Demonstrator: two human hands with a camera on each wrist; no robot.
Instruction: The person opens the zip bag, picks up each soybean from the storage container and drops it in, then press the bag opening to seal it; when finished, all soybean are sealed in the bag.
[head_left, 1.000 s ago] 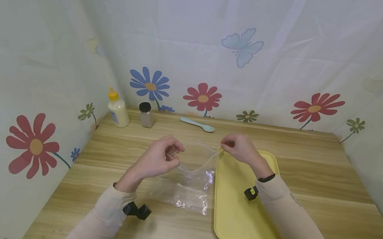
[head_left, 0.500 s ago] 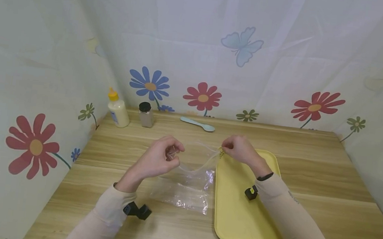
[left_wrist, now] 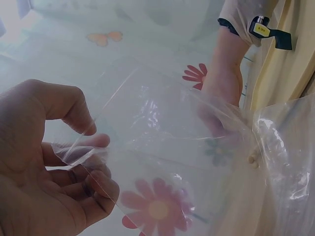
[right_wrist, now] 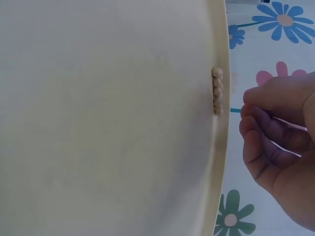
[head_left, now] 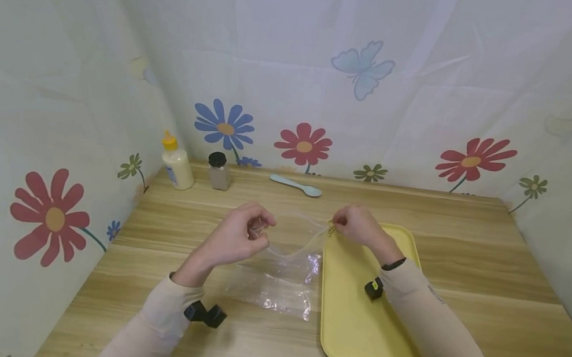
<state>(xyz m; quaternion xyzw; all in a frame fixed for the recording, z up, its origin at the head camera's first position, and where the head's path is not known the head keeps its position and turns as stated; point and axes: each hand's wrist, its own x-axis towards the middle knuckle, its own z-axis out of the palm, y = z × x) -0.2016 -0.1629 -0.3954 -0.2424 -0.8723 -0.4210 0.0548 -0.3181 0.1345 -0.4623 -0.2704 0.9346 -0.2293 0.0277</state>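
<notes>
In the head view my left hand [head_left: 240, 235] holds the rim of a clear plastic bag [head_left: 273, 299], whose mouth gapes toward the tray. Film from the bag [left_wrist: 152, 123] crosses the curled fingers in the left wrist view, with the thumb arched above. My right hand [head_left: 359, 224] is over the far left corner of a yellow tray [head_left: 364, 326]. In the right wrist view its thumb and fingertips come together, with nothing visible between them. Beside that hand, several small round beige pieces [right_wrist: 217, 91] lie clustered against the tray's rim.
Along the back of the wooden table [head_left: 468, 238] stand a squeeze bottle [head_left: 177, 168] with a yellow cap and a black-lidded jar [head_left: 219, 175]. A pale blue spoon [head_left: 295, 186] lies to their right. A flowered curtain [head_left: 402, 115] encloses the table's back and sides.
My right hand has shifted slightly right and down, and its fingers look more tightly gathered. The left hand and the bag have stayed in place.
</notes>
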